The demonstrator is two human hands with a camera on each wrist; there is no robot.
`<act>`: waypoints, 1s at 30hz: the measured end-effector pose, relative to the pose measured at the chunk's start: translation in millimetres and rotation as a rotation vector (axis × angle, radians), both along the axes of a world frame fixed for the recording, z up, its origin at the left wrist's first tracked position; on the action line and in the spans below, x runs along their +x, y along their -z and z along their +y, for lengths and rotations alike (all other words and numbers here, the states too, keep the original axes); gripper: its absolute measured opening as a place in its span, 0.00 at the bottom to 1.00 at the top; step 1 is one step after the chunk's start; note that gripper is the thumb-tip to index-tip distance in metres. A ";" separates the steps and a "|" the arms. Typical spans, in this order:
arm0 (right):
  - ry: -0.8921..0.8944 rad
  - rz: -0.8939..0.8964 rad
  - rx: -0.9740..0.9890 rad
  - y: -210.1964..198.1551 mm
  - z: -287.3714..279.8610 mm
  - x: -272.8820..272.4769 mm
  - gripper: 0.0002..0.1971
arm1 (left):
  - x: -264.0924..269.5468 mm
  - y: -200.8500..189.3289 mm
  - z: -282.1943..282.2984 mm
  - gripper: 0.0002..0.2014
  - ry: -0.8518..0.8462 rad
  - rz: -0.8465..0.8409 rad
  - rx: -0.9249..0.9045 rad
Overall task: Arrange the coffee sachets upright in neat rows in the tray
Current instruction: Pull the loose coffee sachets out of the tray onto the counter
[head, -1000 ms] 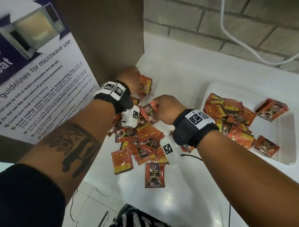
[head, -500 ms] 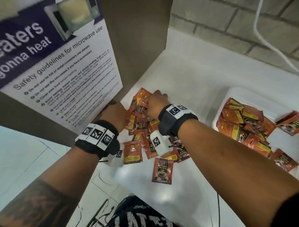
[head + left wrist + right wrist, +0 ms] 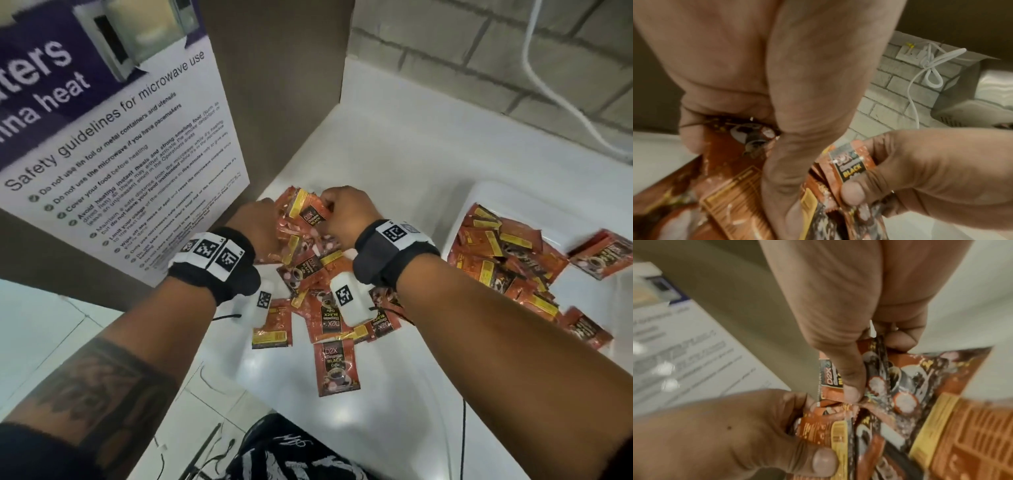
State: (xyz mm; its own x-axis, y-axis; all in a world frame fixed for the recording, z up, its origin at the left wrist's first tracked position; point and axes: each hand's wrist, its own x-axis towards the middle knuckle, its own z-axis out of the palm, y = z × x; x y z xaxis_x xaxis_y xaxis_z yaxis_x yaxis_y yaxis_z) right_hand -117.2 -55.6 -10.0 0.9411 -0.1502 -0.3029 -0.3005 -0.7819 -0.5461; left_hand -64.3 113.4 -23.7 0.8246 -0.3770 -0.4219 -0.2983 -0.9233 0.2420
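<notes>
Orange and black coffee sachets (image 3: 322,308) lie in a loose pile on the white counter (image 3: 394,164). My left hand (image 3: 262,224) grips several sachets (image 3: 731,186) at the pile's far left. My right hand (image 3: 346,214) pinches a sachet bundle (image 3: 305,214) between thumb and fingers, close against the left hand; the same bundle (image 3: 879,378) fills the right wrist view. The white tray (image 3: 534,195) at the right holds more sachets (image 3: 496,260), lying flat and jumbled.
A brown panel with a microwave safety poster (image 3: 113,147) rises right beside my left hand. A brick wall (image 3: 479,44) with a white cable (image 3: 555,92) runs behind the counter. A single sachet (image 3: 337,368) lies nearest me.
My left hand came back from the far side of the pile and now meets my right hand. The right hand moved farther out, gathering sachets. The head view swung left.
</notes>
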 end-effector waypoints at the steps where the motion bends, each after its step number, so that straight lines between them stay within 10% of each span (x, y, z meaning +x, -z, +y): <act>1: 0.025 -0.016 0.020 -1.6 -6.4 -2.0 0.12 | 2.8 -3.1 -0.8 0.21 0.024 -0.015 0.003; 14: 0.373 -0.265 0.048 -86.0 -130.8 -104.7 0.13 | -16.5 -88.8 -85.3 0.22 0.176 0.110 -0.388; 22: 0.588 -0.075 -0.065 -68.0 -188.7 -178.4 0.12 | -89.8 -73.6 -207.9 0.03 0.250 0.350 -0.609; 30: 0.605 -0.002 -0.054 -44.5 -195.7 -188.9 0.11 | -103.0 -51.0 -233.8 0.16 0.276 0.270 -0.553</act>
